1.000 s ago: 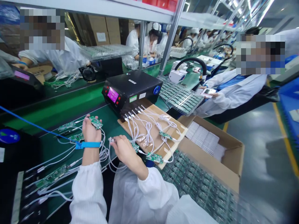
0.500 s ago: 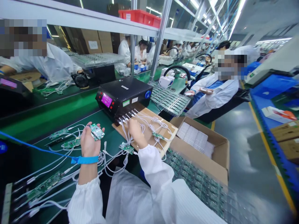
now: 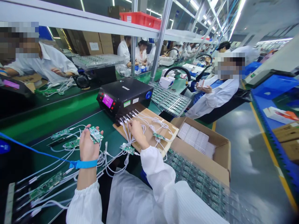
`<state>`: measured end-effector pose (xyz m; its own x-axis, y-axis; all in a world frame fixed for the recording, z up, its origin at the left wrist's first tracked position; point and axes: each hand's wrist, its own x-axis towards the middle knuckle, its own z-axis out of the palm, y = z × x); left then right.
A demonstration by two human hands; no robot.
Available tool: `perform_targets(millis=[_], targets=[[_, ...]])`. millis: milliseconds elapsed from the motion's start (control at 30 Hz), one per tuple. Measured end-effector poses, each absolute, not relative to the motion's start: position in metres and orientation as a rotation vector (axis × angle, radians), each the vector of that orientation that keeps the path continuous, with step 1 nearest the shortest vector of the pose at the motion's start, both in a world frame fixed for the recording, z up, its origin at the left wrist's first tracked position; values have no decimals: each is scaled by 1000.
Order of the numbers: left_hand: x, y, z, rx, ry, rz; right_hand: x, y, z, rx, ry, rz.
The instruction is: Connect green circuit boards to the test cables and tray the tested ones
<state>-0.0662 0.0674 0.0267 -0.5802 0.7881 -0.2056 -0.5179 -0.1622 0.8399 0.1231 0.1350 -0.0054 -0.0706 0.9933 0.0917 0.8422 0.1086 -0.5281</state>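
Note:
My left hand (image 3: 90,146), with a blue strap at the wrist, is closed around green circuit boards (image 3: 95,134) held up above the bench. My right hand (image 3: 136,129) has its fingers pinched at a white cable plug (image 3: 128,119) in the row of plugs on the wooden board (image 3: 151,119). Its fingertips partly hide that plug. White cables run from the row to a circuit board (image 3: 127,148) below my right hand and another circuit board (image 3: 158,136) to its right. Behind the row stands a black tester box (image 3: 126,93) with a lit pink screen.
More wired circuit boards (image 3: 45,186) and white cables lie at the left. An open cardboard box (image 3: 218,152) holds stacked white pieces. Clear trays of boards (image 3: 196,177) lie at the lower right. A blue cord (image 3: 35,146) runs to my left wrist. A co-worker (image 3: 219,90) sits beyond.
My two hands stay in nearly the same places, the left on the boards and the right at the plugs. The co-worker on the right has raised their hands, and the view has shifted slightly.

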Motion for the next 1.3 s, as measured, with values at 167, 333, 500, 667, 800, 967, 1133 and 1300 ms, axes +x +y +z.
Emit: perform_targets(millis=[167,333,500,667,800,967,1133,1300], targets=[[-62,68,26,364,1209,1843,123,134,-10,-1731,-1954,480],[-63,69,22,387,1213,1840,121,137,-10,-1703,-1946,503],[-63,70,21,399,1220,1828,119,145,-9,-1703,-1953,527],[-61,70,23,390,1207,1829,117,146,-6,-1740,-1952,524],[-60,69,24,395,1185,1845,116,145,-6,-1736,-1957,507],[-60,64,25,405,1189,1816,120,141,1,-1734,-1974,505],[-69,55,23,434,1191,1769,114,108,27,-1716,-1993,400],[-81,48,21,450,1182,1762,93,34,13,-1361,-2405,582]])
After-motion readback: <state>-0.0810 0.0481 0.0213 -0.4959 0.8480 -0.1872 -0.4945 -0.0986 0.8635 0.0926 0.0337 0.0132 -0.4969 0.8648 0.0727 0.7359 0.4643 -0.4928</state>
